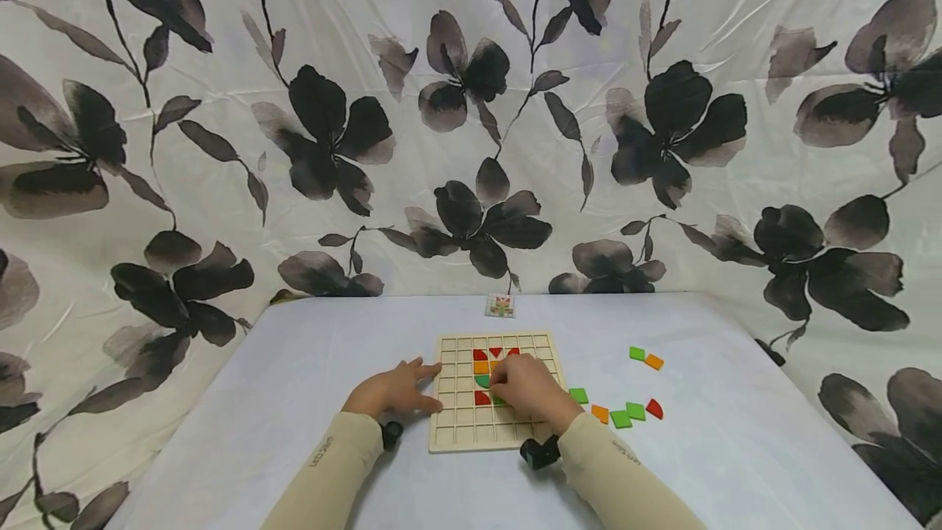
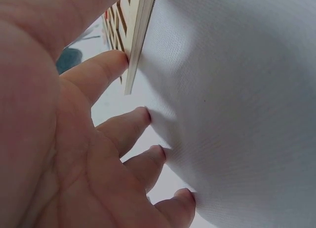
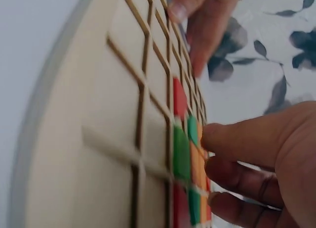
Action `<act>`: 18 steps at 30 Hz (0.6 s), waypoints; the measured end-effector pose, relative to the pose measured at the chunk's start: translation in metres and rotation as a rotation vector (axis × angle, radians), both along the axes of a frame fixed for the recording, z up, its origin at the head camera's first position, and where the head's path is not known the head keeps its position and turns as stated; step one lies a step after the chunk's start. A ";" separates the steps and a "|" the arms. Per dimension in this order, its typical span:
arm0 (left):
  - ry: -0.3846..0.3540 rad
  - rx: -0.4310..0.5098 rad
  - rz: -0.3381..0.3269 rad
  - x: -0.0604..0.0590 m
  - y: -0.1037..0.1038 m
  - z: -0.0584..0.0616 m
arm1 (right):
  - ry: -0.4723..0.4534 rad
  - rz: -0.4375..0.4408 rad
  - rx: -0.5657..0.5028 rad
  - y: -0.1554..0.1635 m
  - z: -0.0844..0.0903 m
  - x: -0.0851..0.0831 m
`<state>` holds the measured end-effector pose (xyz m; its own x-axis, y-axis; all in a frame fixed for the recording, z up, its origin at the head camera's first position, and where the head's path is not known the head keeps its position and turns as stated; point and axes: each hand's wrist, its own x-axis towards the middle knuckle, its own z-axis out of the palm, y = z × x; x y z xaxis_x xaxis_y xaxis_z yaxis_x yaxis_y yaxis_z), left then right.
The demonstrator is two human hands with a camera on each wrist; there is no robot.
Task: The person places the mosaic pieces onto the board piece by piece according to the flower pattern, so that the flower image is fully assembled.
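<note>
A pale wooden grid board (image 1: 456, 419) lies on the table, several coloured tiles set in its cells. Thumb and index finger of my left hand (image 1: 396, 391) touch the board's left edge; in the left wrist view the other fingers (image 2: 131, 127) spread along the white cloth. Over the middle of the board is my right hand (image 1: 533, 387), thumb and fingertips close together at the orange tiles (image 3: 194, 164). I cannot tell whether a tile is pinched between them. Around these sit green tiles (image 3: 181, 151) and red quarter-round tiles (image 3: 179, 97). The right hand hides part of the pattern.
Right of the board lie loose green tiles (image 1: 621, 419), orange tiles (image 1: 653, 361) and a red quarter-round tile (image 1: 655, 409). A small pattern card (image 1: 500, 306) rests at the table's far edge. Behind the table hangs a flowered cloth (image 1: 471, 154).
</note>
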<state>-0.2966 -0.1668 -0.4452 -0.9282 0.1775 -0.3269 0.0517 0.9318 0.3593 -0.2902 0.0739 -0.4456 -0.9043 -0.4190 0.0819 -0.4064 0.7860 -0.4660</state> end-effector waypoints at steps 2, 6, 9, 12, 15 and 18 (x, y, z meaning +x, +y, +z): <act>-0.001 -0.003 0.005 0.000 0.001 0.000 | 0.005 0.007 0.009 0.010 0.002 -0.002; -0.005 -0.014 0.012 0.000 0.000 0.001 | -0.001 -0.013 0.029 0.031 0.005 -0.004; -0.005 -0.016 0.010 0.001 0.000 0.002 | -0.012 -0.043 0.042 0.047 0.008 -0.005; -0.003 -0.015 0.006 0.000 0.001 0.002 | -0.039 -0.075 0.055 0.063 0.010 -0.005; -0.006 -0.011 0.007 0.000 0.001 0.001 | -0.062 -0.097 0.068 0.079 0.012 -0.004; -0.010 -0.007 0.004 -0.001 0.001 0.000 | -0.099 -0.138 0.080 0.093 0.014 -0.001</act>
<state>-0.2974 -0.1656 -0.4452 -0.9256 0.1716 -0.3375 0.0443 0.9344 0.3534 -0.2908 0.1672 -0.4319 -0.9556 -0.2921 -0.0392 -0.2474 0.8673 -0.4319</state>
